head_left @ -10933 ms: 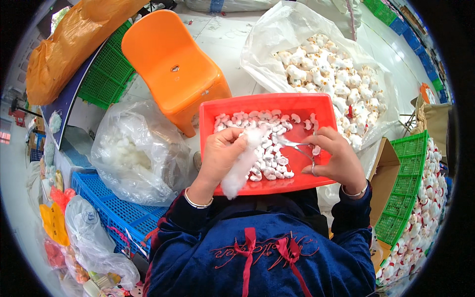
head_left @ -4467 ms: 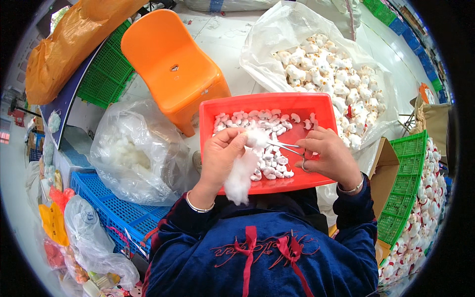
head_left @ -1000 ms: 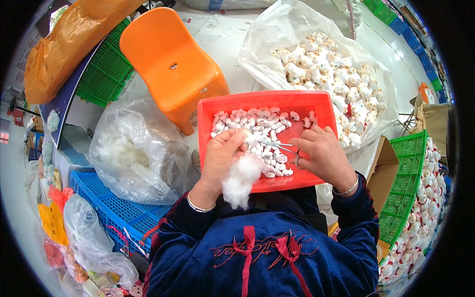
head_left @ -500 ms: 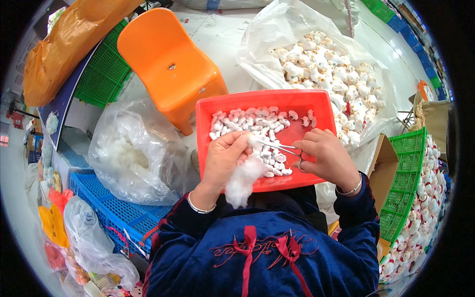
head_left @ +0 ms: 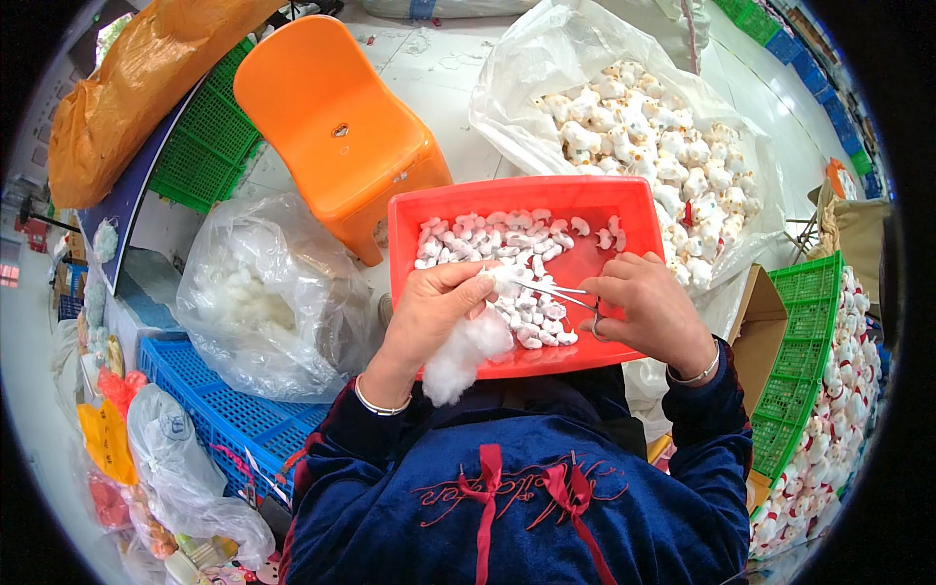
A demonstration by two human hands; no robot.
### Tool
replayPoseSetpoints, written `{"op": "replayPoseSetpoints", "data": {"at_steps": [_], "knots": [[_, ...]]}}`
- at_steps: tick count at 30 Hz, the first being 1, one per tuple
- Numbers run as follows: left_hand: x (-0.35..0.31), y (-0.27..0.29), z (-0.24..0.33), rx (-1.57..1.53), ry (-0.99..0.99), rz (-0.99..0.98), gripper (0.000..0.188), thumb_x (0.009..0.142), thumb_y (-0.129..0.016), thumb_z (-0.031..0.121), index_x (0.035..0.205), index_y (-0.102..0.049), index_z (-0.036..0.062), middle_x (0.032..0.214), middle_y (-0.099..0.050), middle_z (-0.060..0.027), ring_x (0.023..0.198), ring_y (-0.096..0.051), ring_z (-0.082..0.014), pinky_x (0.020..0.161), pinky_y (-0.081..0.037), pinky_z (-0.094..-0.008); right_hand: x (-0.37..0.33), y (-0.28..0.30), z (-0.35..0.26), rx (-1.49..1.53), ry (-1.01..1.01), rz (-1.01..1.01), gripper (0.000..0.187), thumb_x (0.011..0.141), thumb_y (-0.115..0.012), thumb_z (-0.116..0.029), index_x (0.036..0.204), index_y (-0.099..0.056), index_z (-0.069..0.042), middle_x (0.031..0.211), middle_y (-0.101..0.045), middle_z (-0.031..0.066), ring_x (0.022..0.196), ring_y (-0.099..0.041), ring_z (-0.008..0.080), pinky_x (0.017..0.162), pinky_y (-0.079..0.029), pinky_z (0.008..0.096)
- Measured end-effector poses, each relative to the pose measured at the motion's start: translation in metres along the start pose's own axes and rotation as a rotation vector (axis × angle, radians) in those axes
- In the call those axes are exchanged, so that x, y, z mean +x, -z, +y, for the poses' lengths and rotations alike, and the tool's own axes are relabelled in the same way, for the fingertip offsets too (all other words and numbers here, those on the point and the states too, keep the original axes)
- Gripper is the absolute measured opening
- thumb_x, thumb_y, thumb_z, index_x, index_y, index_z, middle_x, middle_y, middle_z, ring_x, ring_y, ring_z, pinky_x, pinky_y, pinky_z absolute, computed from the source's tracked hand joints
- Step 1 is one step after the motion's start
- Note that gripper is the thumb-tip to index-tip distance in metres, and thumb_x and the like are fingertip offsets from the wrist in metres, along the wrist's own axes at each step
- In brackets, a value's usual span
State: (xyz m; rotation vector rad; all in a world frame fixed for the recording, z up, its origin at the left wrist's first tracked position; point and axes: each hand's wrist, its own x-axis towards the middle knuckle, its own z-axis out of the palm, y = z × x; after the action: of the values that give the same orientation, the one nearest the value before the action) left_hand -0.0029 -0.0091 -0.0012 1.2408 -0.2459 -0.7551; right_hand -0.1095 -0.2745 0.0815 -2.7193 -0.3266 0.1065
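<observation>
Fluff [head_left: 456, 363] hangs from the left grip [head_left: 429, 314]; the right grip [head_left: 643, 302] holds what look like metal forceps [head_left: 567, 290].

Bright, soft light — heavy edge distortion

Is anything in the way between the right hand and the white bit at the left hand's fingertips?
Nothing visible blocks it. The right hand holds a metal tool that reaches across to the white bit. The fluff hangs below the left hand, off that line.
</observation>
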Motion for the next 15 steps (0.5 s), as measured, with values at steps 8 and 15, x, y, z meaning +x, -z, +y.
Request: {"op": "replayPoseSetpoints", "data": {"at_steps": [8, 15], "knots": [[0.005, 0.000, 0.000, 0.004, 0.063, -0.025, 0.014, 0.098, -0.072, 0.010, 0.103, -0.073, -0.0027, 0.087, -0.070, -0.0029, 0.071, -0.056, -0.0055, 0.066, -0.046, -0.0213, 0.004, 0.007, -0.004, -0.050, 0.038, -0.058, 0.029, 0.077, -0.082, -0.025, 0.101, -0.074, -0.010, 0.084, -0.064, 0.0070, 0.088, -0.063, 0.0280, 0.075, -0.045, 0.0421], [0.004, -0.006, -0.003, 0.059, 0.048, 0.034, 0.013, 0.097, -0.070, 0.012, 0.102, -0.072, -0.0004, 0.087, -0.069, -0.0001, 0.073, -0.058, -0.0051, 0.068, -0.047, -0.0214, 0.010, -0.002, -0.014, -0.212, 0.062, 0.014, 0.036, 0.074, -0.083, -0.021, 0.106, -0.070, -0.010, 0.093, -0.063, 0.0076, 0.098, -0.061, 0.0287, 0.089, -0.048, 0.0428]]}}
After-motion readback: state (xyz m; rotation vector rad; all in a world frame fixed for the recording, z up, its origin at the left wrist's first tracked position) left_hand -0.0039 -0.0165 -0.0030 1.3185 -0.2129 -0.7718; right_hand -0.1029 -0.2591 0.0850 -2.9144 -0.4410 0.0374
